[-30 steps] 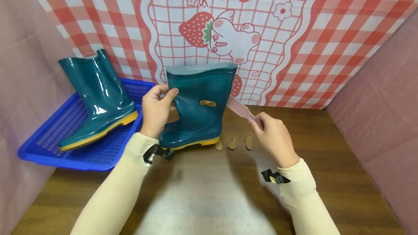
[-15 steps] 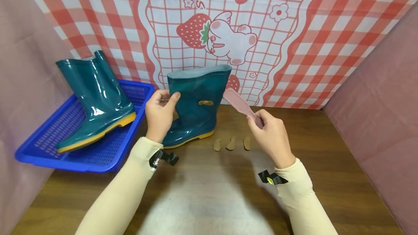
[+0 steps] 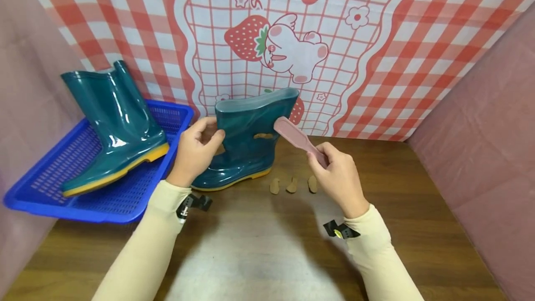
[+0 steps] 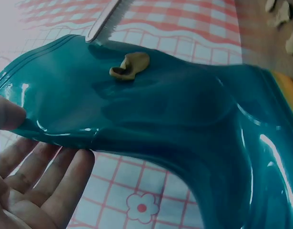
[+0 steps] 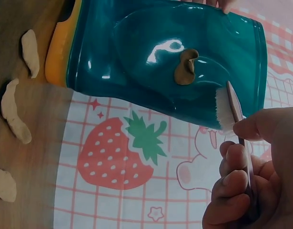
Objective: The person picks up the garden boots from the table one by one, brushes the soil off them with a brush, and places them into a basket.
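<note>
A glossy dark green rain boot [image 3: 244, 157] with a yellow sole stands upright on the table. At the front edge of its shaft, my left hand [image 3: 196, 152] pinches the boot, thumb on the near side and fingers behind. My right hand [image 3: 336, 173] grips the handle of a pink brush [image 3: 294, 136] with white bristles. The brush head is at the shaft's upper rear part, bristles facing the boot; whether they touch is unclear. A brown clay-like lump [image 5: 186, 67] sticks to the shaft, just beside the brush head.
Three similar brown lumps [image 3: 291, 185] lie in a row on the wooden table [image 3: 251, 245], right of the boot. A second green boot [image 3: 114, 124] leans in a blue plastic basket [image 3: 83, 217] at the left. A strawberry-print cloth [image 3: 355, 59] hangs behind.
The right hand has brought the brush leftward, from behind the boot's rear edge to over the shaft. The boot has settled lower and its top tilts slightly. My left hand stays at the shaft.
</note>
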The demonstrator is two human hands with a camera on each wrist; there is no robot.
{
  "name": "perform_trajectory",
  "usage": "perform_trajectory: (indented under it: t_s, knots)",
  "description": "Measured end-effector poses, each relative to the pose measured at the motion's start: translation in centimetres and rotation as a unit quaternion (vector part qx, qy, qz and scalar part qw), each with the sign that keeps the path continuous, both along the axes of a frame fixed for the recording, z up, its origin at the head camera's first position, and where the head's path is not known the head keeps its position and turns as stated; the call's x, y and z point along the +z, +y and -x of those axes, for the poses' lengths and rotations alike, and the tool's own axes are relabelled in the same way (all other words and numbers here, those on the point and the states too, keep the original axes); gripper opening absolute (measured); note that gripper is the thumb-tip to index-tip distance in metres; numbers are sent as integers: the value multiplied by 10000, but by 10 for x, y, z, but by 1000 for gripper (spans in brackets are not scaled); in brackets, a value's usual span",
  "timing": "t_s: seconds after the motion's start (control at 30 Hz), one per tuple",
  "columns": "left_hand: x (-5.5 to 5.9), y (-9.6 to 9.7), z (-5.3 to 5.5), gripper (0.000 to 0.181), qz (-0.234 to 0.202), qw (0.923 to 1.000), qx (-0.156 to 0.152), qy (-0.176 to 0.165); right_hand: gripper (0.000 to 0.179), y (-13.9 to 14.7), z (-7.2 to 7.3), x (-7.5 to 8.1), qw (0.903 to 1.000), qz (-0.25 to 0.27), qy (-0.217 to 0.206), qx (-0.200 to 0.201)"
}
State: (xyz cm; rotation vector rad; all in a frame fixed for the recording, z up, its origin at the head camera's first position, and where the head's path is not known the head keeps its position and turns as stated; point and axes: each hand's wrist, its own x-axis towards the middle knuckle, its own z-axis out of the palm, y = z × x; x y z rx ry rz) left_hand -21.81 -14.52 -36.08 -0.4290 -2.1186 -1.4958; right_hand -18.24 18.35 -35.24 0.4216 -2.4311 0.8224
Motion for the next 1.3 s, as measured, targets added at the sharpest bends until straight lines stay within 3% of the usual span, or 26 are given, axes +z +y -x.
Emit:
perform_trajectory:
  t_s: [0.1, 0.33, 0.57, 0.97, 1.3]
  knots:
    - [4, -4, -2, 22, 38, 9999, -121, -41, 10, -5, 1, 2, 9999, 102, 79, 60]
    - [13, -4, -5, 19, 288, 9995, 14, 121, 11, -21, 4, 7, 9963, 414, 509, 549]
    - [17, -4, -8, 19, 241, 9996, -113, -50, 10, -24, -3, 7, 9939, 140, 886, 634]
    - [20, -7, -11, 25, 589, 9972, -87, -444, 19, -30, -3, 3, 9944, -152, 845, 609]
    - [18, -8, -12, 26, 712, 9967, -69, -391, 20, -35, 0, 1, 9942, -137, 805, 704]
